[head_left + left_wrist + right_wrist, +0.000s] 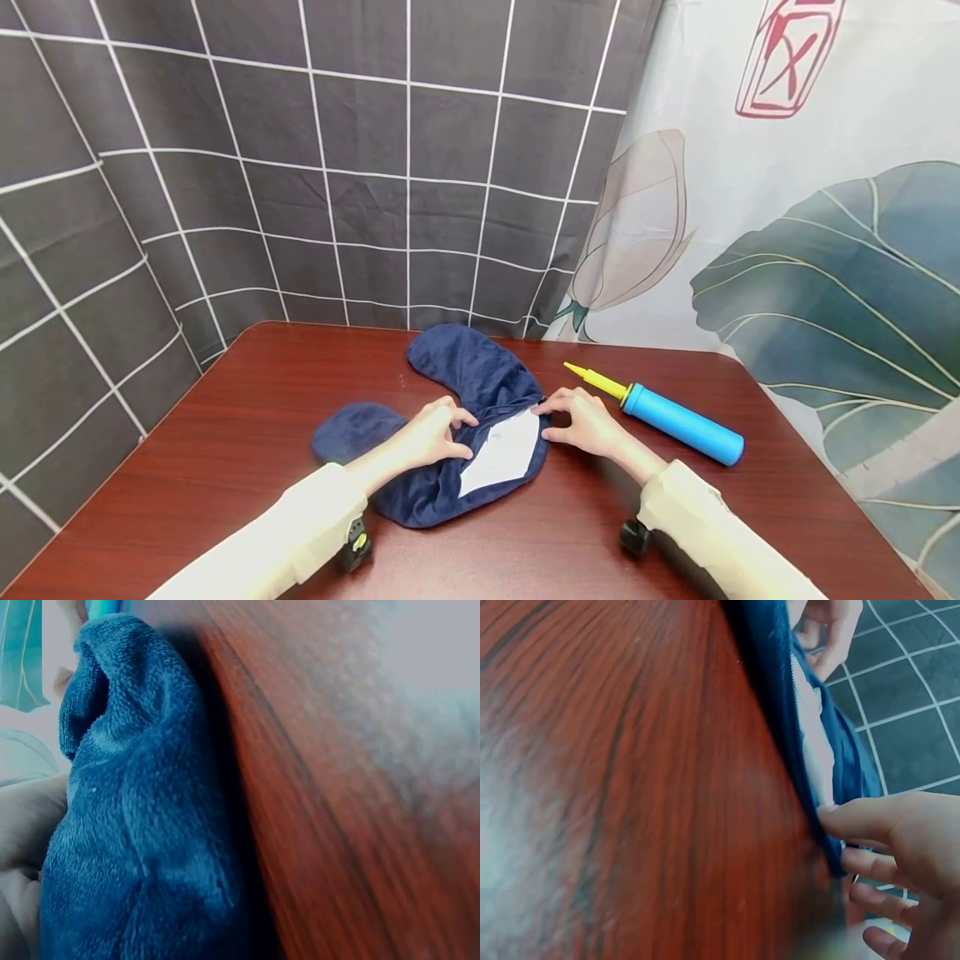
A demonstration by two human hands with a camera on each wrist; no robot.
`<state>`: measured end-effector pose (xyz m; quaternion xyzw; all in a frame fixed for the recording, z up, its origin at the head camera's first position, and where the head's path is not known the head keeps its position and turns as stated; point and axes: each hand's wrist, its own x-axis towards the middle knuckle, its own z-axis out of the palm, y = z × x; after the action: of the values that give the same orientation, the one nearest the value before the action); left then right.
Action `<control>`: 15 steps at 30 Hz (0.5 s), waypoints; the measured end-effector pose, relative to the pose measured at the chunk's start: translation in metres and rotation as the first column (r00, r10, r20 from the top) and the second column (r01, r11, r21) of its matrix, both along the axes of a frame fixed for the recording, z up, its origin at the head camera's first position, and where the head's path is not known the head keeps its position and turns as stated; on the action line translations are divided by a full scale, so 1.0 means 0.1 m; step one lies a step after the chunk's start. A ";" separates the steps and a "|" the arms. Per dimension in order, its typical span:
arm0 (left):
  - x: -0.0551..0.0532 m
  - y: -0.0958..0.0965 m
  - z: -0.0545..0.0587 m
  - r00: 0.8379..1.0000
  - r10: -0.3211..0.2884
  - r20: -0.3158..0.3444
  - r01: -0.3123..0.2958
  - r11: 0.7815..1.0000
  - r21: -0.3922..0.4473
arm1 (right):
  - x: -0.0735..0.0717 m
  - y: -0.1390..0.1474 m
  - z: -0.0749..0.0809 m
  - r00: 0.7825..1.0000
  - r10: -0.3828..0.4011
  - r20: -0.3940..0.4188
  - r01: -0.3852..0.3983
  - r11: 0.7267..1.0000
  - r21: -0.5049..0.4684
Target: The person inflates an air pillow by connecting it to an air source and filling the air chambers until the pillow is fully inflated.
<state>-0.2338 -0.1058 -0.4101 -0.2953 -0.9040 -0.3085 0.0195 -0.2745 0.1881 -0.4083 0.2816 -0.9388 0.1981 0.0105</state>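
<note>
A navy plush U-shaped neck pillow [480,367] lies on the table, with a long zipped slit along its near right side. White material [501,454] shows inside the slit. My left hand [431,433] bends over the slit's left edge, thumb and fingers gripping the navy cloth. At the slit's right end, my right hand [585,421] pinches the edge between thumb and fingers. The right wrist view shows the right thumb [855,817] at the white material by the zip. In the left wrist view the plush cloth [142,817] hides most of the left hand.
A blue hand pump [682,423] with a yellow nozzle [596,381] lies to the right of the pillow. The reddish-brown wooden table [285,400] meets a dark grid-patterned curtain [360,200] at the back. A pale leaf-and-flower cloth [825,275] hangs at the right.
</note>
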 end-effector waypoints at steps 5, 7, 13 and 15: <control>0.01 0.01 0.01 1.000 0.027 0.006 -0.027 1.000 0.001 | 0.01 -0.11 0.08 0.998 -0.068 0.006 0.068 0.997 -0.047; 0.01 0.02 0.00 0.999 0.033 0.001 -0.033 0.999 0.001 | 0.02 -0.17 0.10 0.996 -0.090 0.006 0.090 0.992 -0.091; 0.02 0.03 -0.03 0.999 0.045 -0.016 -0.044 0.999 0.010 | 0.11 -0.40 0.09 0.998 -0.059 0.004 0.059 0.980 -0.189; 0.02 0.03 -0.04 0.999 0.047 -0.015 -0.046 0.999 0.012 | 0.12 -0.46 0.07 0.999 -0.032 -0.004 0.031 0.980 -0.198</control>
<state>-0.2320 -0.1031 -0.4137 -0.2764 -0.9086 -0.3111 0.0355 -0.2620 0.1422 -0.4018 0.2649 -0.9187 0.2895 0.0450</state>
